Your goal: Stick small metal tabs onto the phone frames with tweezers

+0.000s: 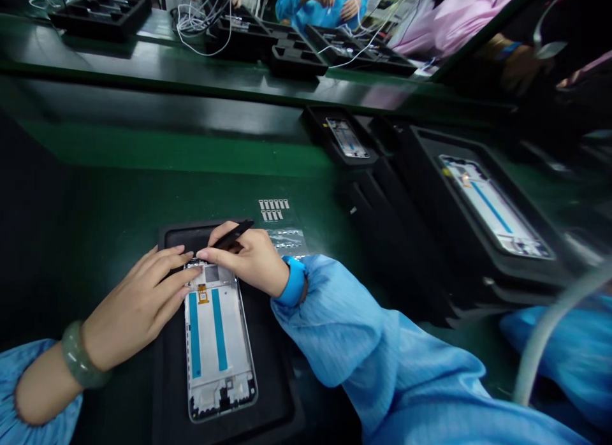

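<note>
A phone display frame [217, 343] lies face down on a black tray [282, 394], with a white back, two blue strips and a small orange flex part near its far end. My left hand [136, 305], wearing a green stone bangle [79, 354], rests its fingertips on the frame's far end and holds nothing. My right hand [248, 260] grips black tweezers [234, 234], with its fingertips at the same end. The tweezer tips are hidden behind my fingers.
Beyond the tray lie a sheet of small grey labels [274, 209] and a clear sheet [287, 241]. To the right, black trays hold more phone frames [492, 206]. A shelf at the back carries black trays, white cables and co-workers' blue-sleeved arms [306, 2].
</note>
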The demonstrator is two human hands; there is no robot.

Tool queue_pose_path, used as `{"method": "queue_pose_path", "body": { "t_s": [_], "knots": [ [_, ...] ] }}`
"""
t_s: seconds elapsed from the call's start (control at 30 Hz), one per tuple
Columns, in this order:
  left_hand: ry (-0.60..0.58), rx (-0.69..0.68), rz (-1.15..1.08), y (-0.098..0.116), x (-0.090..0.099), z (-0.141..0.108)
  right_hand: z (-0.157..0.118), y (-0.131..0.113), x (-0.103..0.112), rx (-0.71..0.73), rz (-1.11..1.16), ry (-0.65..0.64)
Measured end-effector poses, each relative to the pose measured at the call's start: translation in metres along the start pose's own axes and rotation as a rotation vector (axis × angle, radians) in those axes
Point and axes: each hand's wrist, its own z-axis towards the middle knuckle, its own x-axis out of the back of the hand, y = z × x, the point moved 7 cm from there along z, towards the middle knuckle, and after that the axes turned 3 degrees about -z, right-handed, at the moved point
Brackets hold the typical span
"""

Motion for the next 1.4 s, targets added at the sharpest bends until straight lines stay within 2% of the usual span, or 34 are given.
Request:
{"method": "queue_pose_path", "body": {
  "t_s": [0.37, 1.0, 1.17, 1.33, 1.4],
  "knots": [
    [-0.019, 0.039, -0.039, -0.002, 0.001, 0.001, -0.001, 0.001, -0.001, -0.019, -0.013, -0.012],
    [-0.026, -0.008, 0.026, -0.002, -0.004, -0.002, 0.0, 0.004, -0.001, -0.021, 0.021, 0.002],
    [-0.021, -0.018, 0.056, 0.001, -0.002, -0.001, -0.002, -0.001, -0.002, 0.024, -0.07, 0.055],
    [-0.029, 0.021, 0.15, 0.011, -0.001, 0.001, -0.008, -0.018, -0.004, 0.22, -0.168, 0.125],
    [-0.009, 0.038, 0.183, 0.015, 0.0, 0.001, -0.007, -0.015, 0.0, 0.187, -0.123, 0.155]
  ]
}}
